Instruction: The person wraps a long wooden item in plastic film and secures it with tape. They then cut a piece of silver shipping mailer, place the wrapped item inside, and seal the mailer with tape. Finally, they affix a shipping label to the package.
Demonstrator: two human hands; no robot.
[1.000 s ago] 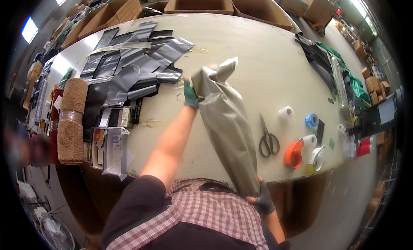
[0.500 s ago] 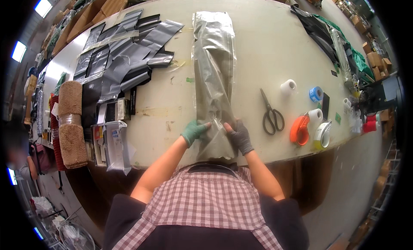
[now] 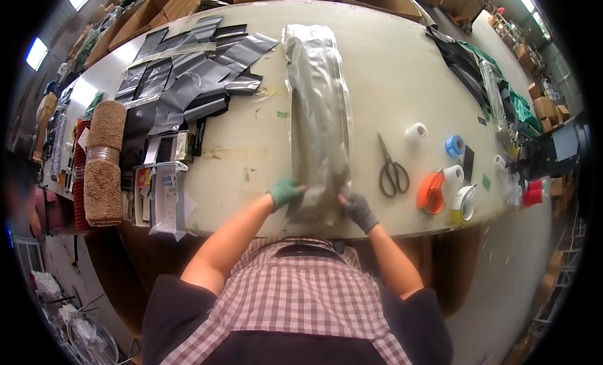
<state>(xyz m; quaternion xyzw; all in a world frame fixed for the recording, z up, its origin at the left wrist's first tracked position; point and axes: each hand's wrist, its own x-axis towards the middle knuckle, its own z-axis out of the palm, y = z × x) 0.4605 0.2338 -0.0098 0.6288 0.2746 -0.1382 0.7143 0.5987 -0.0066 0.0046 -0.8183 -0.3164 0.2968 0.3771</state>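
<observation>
A long, narrow silver-grey plastic bag [image 3: 319, 107] lies lengthwise in front of me, its far end crinkled and shiny. Its near end is blurred by motion. My left hand [image 3: 286, 194], in a green glove with bare fingertips, pinches the bag's left edge near the table's front. On the opposite edge, my right hand [image 3: 359, 212], in a grey glove, has its thumb and fingers closed on the plastic. The fingers beneath the bag are hidden. Black-handled scissors [image 3: 393, 171] lie to the right of my right hand, apart from it.
Grey plastic pieces [image 3: 188, 82] are piled at the far left, above a rolled brown rug [image 3: 104, 167] and a clear tray [image 3: 168, 195]. To the right are a white roll [image 3: 415, 133], a blue tape roll [image 3: 454, 146], an orange tape dispenser [image 3: 432, 193] and a clear tape roll [image 3: 464, 203].
The bag's near part has gone from bunched and creased to spread flatter, and its near end has shifted away from me. My hands have moved slightly apart, toward its edges.
</observation>
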